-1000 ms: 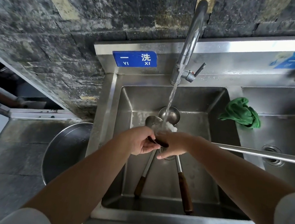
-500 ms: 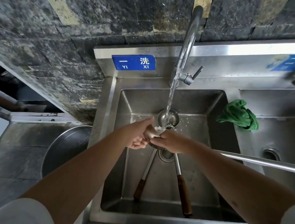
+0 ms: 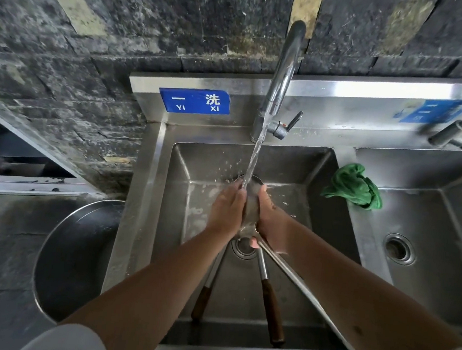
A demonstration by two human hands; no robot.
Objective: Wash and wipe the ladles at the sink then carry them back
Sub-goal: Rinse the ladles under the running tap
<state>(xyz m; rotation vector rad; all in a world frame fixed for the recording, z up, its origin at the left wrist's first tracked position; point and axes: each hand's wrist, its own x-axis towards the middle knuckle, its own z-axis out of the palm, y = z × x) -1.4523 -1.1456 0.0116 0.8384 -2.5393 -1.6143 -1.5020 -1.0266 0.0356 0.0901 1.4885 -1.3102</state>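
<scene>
**Ladle rinse in progress at left basin**

Both hands meet under the running stream (image 3: 253, 160) at the centre of the left basin (image 3: 316, 210). The left hand (image 3: 225, 213) lies with its palm and fingers against the bowl of a ladle (image 3: 251, 213); fingers look fairly straight, pressing rather than clamping. The right hand (image 3: 272, 220) cups the bowl from the 3 o'clock side, thumb curled round at the bottom near the shaft, so it carries the weight. The shaft runs out toward 4 o'clock, under the right forearm. In my judgement the bowl is held upright in the stream so water sheets over both faces while the left palm rubs.

Two more ladles (image 3: 266, 295) lie in the basin, wooden handles toward 6 o'clock, bowls hidden behind the hands. They appear to be awaiting their turn.

A green cloth (image 3: 354, 188) sits on the divider at 2 o'clock from the hands, within reach for wiping. The tap (image 3: 281, 78) stands at 12 o'clock, lever open. A steel bowl (image 3: 74, 259) rests left of the sink at 8 o'clock.

Assessment: washing stage, early; wiping and carrying not yet done.
</scene>
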